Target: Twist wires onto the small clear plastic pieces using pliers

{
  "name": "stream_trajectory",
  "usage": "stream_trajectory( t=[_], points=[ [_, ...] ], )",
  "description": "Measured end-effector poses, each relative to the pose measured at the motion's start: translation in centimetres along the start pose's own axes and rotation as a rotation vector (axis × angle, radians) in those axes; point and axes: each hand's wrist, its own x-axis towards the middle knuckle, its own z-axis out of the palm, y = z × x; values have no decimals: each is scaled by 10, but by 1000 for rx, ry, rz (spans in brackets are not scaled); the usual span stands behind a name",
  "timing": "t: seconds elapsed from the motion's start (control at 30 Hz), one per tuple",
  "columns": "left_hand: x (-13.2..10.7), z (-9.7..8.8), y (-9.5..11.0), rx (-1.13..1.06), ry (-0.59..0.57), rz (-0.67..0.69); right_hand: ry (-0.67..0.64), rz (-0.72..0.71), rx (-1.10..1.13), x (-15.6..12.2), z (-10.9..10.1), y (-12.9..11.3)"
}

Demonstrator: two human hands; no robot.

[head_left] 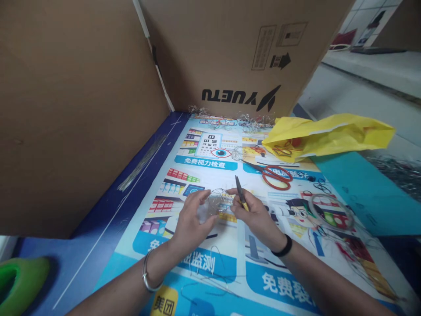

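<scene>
A small openwork piece of thin silvery wire [219,199] is between my two hands, above the printed poster. My left hand [194,217] curls around its left side, with fingertips and thumb gripping the wire. In my right hand [255,215] is a pair of needle-nose pliers [241,193] with dark jaws pointing up and away and a bit of yellow handle showing. The fingertips of that hand also touch the wire's right edge. Most of the pliers' handle is hidden in the palm. Loose wire bits [213,274] lie on the poster in front of me.
Red-handled scissors [277,177] lie beyond my right hand, below a yellow bag [329,134]. Right of them are a wire coil [332,213] and a teal sheet [371,193]. Cardboard panels [230,52] wall the back and left. Straight wires [141,163] and a green roll [24,281] lie left.
</scene>
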Motion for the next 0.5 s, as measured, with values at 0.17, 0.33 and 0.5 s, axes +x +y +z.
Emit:
stream_trajectory(
  t=[0.17, 0.33, 0.5],
  points=[
    [-1, 1, 0, -20, -5, -31, -3, -20, -35, 0, 1, -3],
    [2, -1, 3, -102, -25, -172, -6, -33, -91, -1, 2, -6],
    [5, -2, 7, -266, -54, -393, -4, -41, -153, -2, 3, -4]
  ],
)
